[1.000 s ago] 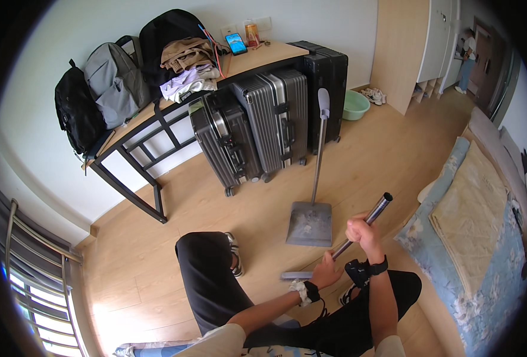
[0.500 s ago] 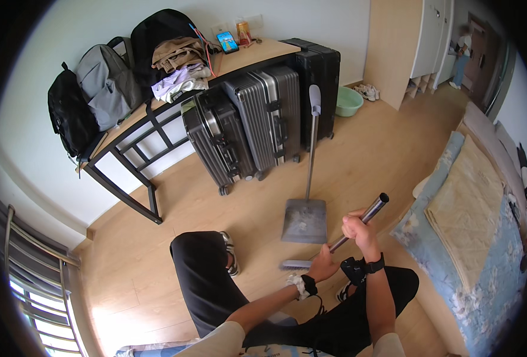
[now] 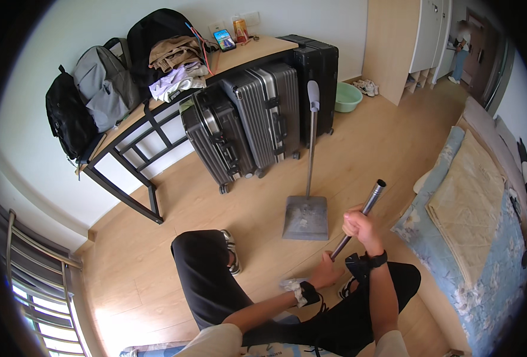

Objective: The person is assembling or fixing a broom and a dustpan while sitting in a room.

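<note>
Slanting up to the right between my legs is a broom with a metal handle (image 3: pixel 372 201). My right hand (image 3: pixel 360 226) is closed round its upper part, and a dark band circles that wrist. Lower on the handle, my left hand (image 3: pixel 326 271) grips it, with a scrunchie at the wrist. The broom's head is mostly hidden behind my left hand and wrist. Just beyond my hands, a grey dustpan (image 3: pixel 306 221) rests on the floor, its long handle (image 3: pixel 312 140) standing upright. Some dust shows in the pan.
Dark suitcases (image 3: pixel 262 113) stand in front of a desk (image 3: pixel 245 56) loaded with backpacks (image 3: pixel 106 83), clothes and a phone (image 3: pixel 223 40). A green basin (image 3: pixel 348 98) sits by shoes. On the right is a bed (image 3: pixel 471 220); a person (image 3: pixel 463 47) stands far off near a door.
My hands and the broom have shifted slightly; the broom's head, seen beside the dustpan before, has come nearer to me, behind my left wrist. The dustpan stays on the floor.
</note>
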A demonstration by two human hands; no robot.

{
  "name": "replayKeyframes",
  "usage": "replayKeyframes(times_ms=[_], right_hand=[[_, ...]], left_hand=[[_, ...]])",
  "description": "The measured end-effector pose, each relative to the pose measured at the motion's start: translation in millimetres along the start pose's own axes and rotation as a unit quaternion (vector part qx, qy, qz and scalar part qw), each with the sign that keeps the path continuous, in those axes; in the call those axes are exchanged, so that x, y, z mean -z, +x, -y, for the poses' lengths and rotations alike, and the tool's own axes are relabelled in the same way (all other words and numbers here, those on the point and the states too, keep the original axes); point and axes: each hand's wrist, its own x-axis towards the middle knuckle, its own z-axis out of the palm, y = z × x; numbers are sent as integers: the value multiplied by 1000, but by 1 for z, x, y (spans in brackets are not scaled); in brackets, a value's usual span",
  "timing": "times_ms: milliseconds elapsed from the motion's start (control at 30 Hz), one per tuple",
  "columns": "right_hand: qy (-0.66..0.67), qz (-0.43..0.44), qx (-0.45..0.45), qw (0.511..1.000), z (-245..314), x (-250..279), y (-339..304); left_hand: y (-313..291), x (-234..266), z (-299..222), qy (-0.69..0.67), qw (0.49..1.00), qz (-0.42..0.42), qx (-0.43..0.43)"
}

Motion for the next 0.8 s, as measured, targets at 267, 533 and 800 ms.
replayKeyframes(times_ms=[267, 533, 800], right_hand=[[-45, 0, 87, 995, -4, -7, -3], [40, 2, 3, 999, -11, 1, 1], [-58, -43, 93, 993, -10, -13, 0]], left_hand=[[35, 5, 18, 67, 984, -130, -102], [-9, 11, 6, 63, 993, -97, -35], [42, 15, 23, 33, 989, -100, -104]])
